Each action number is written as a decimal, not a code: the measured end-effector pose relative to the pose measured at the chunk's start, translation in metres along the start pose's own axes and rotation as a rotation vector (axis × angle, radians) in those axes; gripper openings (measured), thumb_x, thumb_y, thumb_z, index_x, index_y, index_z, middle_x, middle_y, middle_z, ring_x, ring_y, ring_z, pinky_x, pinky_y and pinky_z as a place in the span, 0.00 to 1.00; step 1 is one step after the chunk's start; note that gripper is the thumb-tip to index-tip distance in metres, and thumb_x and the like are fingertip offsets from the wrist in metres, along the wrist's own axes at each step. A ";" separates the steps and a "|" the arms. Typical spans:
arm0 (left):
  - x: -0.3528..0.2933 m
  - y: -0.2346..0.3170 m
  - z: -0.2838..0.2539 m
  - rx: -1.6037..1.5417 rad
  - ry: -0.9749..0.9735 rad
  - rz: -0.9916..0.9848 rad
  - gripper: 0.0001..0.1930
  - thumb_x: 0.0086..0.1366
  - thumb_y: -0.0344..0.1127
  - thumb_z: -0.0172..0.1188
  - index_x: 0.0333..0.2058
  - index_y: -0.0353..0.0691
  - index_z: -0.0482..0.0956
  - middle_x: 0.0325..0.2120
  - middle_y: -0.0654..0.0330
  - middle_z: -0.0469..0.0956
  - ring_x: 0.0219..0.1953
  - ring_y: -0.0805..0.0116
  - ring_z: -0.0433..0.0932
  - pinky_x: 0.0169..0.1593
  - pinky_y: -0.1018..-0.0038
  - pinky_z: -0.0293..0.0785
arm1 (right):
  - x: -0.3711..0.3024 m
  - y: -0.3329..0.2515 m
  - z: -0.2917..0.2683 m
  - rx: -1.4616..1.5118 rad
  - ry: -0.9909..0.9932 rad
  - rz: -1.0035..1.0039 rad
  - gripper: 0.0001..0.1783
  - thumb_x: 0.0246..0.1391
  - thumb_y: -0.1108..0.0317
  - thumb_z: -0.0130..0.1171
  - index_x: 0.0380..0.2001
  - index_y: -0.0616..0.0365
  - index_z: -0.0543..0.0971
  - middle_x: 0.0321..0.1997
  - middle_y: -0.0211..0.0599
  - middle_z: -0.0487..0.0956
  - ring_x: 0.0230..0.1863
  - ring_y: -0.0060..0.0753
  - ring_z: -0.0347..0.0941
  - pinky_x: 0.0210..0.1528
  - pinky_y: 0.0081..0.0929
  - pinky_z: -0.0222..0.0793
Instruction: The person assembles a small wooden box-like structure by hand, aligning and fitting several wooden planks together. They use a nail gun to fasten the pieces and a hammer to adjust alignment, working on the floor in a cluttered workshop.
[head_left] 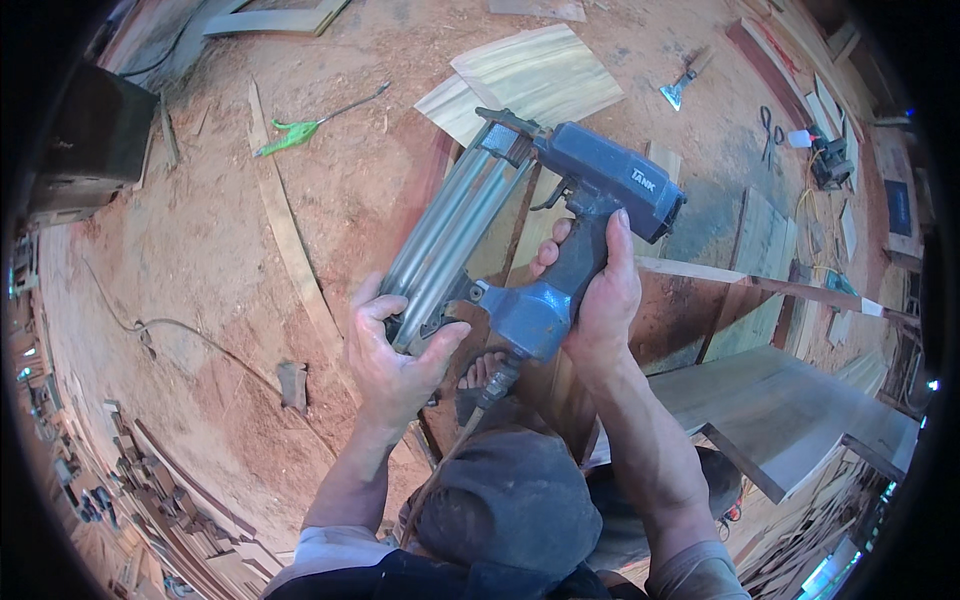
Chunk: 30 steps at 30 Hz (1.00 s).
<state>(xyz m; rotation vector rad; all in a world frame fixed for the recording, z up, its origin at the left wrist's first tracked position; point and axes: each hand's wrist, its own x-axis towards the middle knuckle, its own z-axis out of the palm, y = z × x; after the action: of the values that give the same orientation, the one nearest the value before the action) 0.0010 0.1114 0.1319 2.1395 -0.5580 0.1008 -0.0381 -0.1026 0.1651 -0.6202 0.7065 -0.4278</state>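
A blue pneumatic nail gun [610, 175] is held up in front of me, its silver magazine [450, 230] slanting down to the left. My right hand [605, 305] is wrapped round the dark grip, with the thumb up along its side. At the lower end of the magazine, my left hand [400, 345] is closed, thumb and fingers on opposite sides of it. An air hose [462, 435] runs from the fitting under the gun's blue base down towards me. Part of the right fingers is hidden behind the grip.
Thin wood sheets [540, 75] lie on the dusty floor beyond the gun. A green air blow gun [292, 135] lies to the left, near a long wood strip [285, 225]. A scraper [680, 88] is at the far right. Wide boards [780, 400] stand close on my right.
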 end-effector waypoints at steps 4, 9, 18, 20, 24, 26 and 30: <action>0.000 -0.003 -0.011 -0.038 -0.061 0.032 0.32 0.56 0.49 0.79 0.48 0.35 0.71 0.57 0.36 0.72 0.58 0.44 0.77 0.60 0.56 0.73 | -0.002 -0.004 -0.001 -0.009 -0.038 0.012 0.26 0.75 0.42 0.41 0.48 0.56 0.71 0.37 0.35 0.76 0.34 0.31 0.75 0.36 0.31 0.76; 0.021 -0.018 -0.012 -0.460 0.107 0.037 0.29 0.74 0.53 0.53 0.57 0.31 0.68 0.60 0.41 0.70 0.65 0.46 0.71 0.70 0.53 0.62 | -0.013 0.006 0.003 0.012 -0.046 0.045 0.29 0.75 0.40 0.40 0.42 0.58 0.73 0.33 0.35 0.75 0.32 0.31 0.74 0.35 0.32 0.75; 0.045 0.009 0.004 0.021 -0.104 0.191 0.37 0.68 0.42 0.62 0.68 0.28 0.59 0.61 0.41 0.68 0.64 0.46 0.70 0.68 0.54 0.64 | -0.023 0.023 -0.004 0.009 0.020 0.002 0.20 0.73 0.49 0.50 0.45 0.58 0.73 0.34 0.37 0.79 0.33 0.33 0.79 0.37 0.34 0.78; 0.030 0.026 0.009 -0.303 -0.470 -0.018 0.47 0.61 0.43 0.71 0.71 0.29 0.54 0.60 0.41 0.69 0.62 0.47 0.72 0.64 0.54 0.69 | -0.023 0.021 0.003 -0.130 0.031 -0.024 0.18 0.71 0.54 0.55 0.46 0.59 0.73 0.36 0.37 0.80 0.34 0.33 0.80 0.38 0.34 0.78; 0.011 0.033 0.024 -0.598 -0.647 -0.315 0.56 0.53 0.37 0.77 0.73 0.33 0.48 0.61 0.41 0.68 0.61 0.49 0.75 0.61 0.58 0.73 | -0.029 -0.006 0.004 -0.736 -0.196 0.000 0.21 0.65 0.57 0.63 0.50 0.62 0.74 0.33 0.41 0.83 0.37 0.37 0.84 0.40 0.35 0.78; 0.002 0.022 0.031 -0.634 -0.625 -0.392 0.53 0.53 0.35 0.74 0.73 0.34 0.51 0.57 0.39 0.72 0.59 0.45 0.76 0.63 0.56 0.72 | -0.036 -0.037 -0.015 -1.438 -0.325 -0.394 0.27 0.60 0.50 0.68 0.52 0.59 0.76 0.38 0.42 0.86 0.45 0.46 0.84 0.46 0.40 0.77; -0.027 -0.015 0.061 -0.003 -0.557 -0.154 0.44 0.53 0.34 0.68 0.69 0.36 0.61 0.45 0.40 0.81 0.52 0.37 0.77 0.62 0.48 0.67 | -0.015 -0.092 -0.073 -1.870 -0.159 -1.010 0.35 0.50 0.47 0.72 0.56 0.57 0.78 0.56 0.46 0.81 0.64 0.52 0.73 0.66 0.51 0.64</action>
<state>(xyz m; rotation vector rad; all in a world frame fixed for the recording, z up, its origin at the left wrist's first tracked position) -0.0250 0.0802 0.0767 2.1955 -0.7015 -0.5967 -0.1142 -0.1902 0.1889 -2.8016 0.4088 -0.5261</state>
